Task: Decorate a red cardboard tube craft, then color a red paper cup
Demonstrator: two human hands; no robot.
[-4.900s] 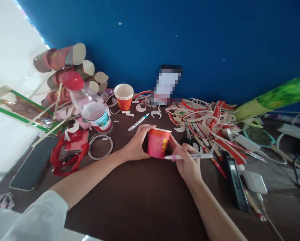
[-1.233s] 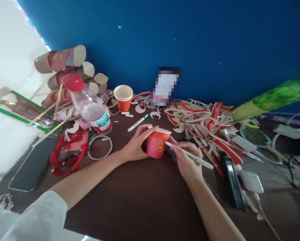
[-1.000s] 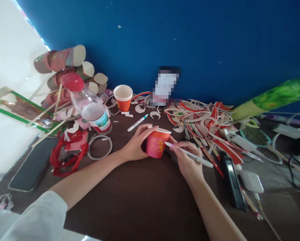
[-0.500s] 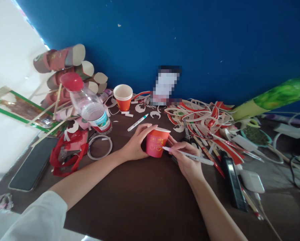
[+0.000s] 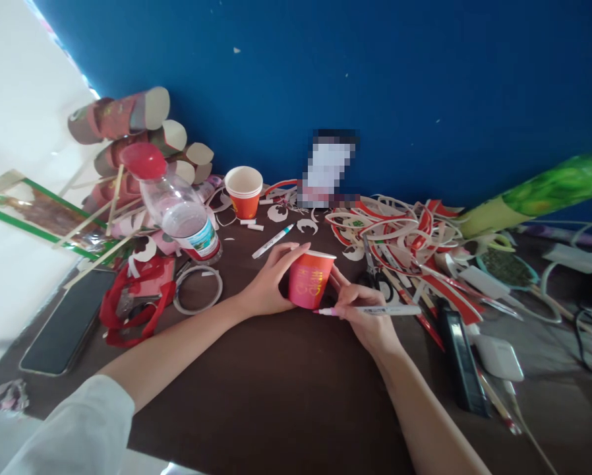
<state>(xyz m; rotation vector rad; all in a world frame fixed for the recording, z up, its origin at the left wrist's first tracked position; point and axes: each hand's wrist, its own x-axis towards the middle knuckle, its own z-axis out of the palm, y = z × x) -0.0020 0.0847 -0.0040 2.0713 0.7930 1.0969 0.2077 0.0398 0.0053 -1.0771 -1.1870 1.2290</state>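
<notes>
red paper cup (image 5: 309, 280) with gold writing, gripped by left hand (image 5: 267, 284); right hand (image 5: 366, 316) pinches marker (image 5: 370, 310).

left arm: white sleeve (image 5: 78, 435) pushed above elbow | right arm: bare | hands: no gloves

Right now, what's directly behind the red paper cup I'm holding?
Behind the red paper cup lies a white marker on the dark table, then white paper cutouts. The left hand covers the cup's far-left side; the table right behind it is hidden.
</notes>
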